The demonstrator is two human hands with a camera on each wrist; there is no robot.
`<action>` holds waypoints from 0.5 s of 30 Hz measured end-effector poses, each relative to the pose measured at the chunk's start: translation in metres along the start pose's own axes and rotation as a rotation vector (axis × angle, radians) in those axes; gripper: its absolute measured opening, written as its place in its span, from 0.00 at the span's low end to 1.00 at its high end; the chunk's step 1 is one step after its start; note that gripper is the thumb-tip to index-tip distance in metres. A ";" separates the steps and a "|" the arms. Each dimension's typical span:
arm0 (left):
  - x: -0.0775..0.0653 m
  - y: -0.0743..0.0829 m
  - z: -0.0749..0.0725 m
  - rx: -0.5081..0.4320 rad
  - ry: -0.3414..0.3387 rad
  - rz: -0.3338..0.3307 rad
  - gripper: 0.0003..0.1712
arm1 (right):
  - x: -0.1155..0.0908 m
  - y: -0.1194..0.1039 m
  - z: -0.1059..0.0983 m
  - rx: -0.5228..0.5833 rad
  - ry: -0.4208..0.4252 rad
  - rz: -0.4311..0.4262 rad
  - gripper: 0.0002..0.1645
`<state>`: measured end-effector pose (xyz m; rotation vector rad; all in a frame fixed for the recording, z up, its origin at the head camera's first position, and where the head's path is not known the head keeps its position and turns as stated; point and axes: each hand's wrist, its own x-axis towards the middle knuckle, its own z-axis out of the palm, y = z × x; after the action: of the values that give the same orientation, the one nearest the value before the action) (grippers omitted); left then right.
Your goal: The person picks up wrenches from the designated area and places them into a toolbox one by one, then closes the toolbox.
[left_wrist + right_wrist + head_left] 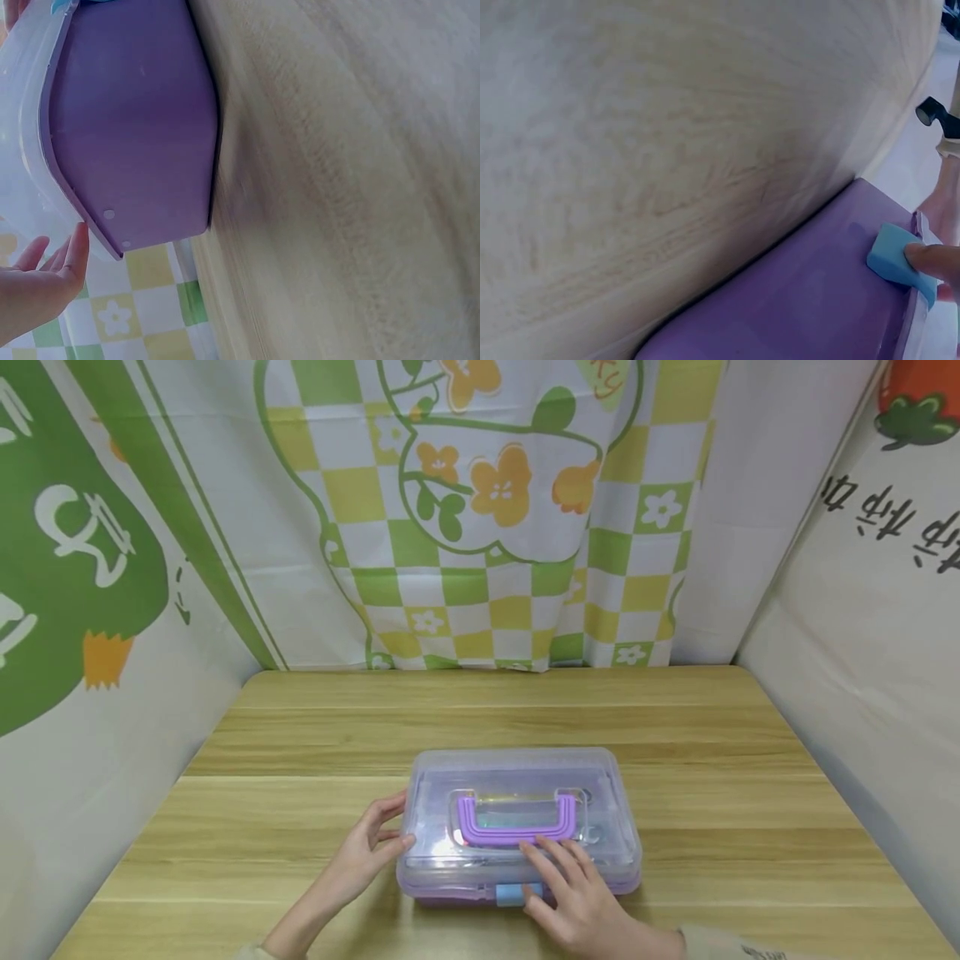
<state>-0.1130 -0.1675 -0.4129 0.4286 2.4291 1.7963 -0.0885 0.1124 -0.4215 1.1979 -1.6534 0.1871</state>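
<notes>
A purple storage box [142, 127] with a clear lid [435, 785] sits closed on the table, a folded purple handle [495, 837] on top. Colourful contents show faintly through the lid. My left hand [370, 843] is at the box's left side, thumb by the lid's edge and fingers against the side with a relaxed bend. Over the front edge lies my right hand [577, 897], fingertips on the lid by the handle. Its thumb [934, 260] presses on the blue latch [894, 253] at the front, partly covering it.
The wood-grain table [285, 810] extends around the box. A checked, flowered curtain [480, 602] hangs behind it, and printed cloth walls [862, 652] stand on either side. In the right wrist view a dark device [932, 112] shows on the other wrist.
</notes>
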 end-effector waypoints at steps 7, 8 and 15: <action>0.002 0.002 -0.004 0.015 -0.032 0.020 0.30 | -0.001 0.003 -0.008 0.099 -0.063 0.042 0.17; 0.002 0.002 -0.005 0.023 -0.032 0.017 0.29 | -0.001 0.004 -0.010 0.121 -0.072 0.046 0.17; 0.001 0.004 -0.008 0.092 0.076 0.080 0.21 | 0.006 0.022 -0.024 0.228 -0.097 0.040 0.15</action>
<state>-0.1147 -0.1735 -0.4069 0.4816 2.5898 1.7669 -0.0897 0.1341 -0.3967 1.3630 -1.7770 0.3550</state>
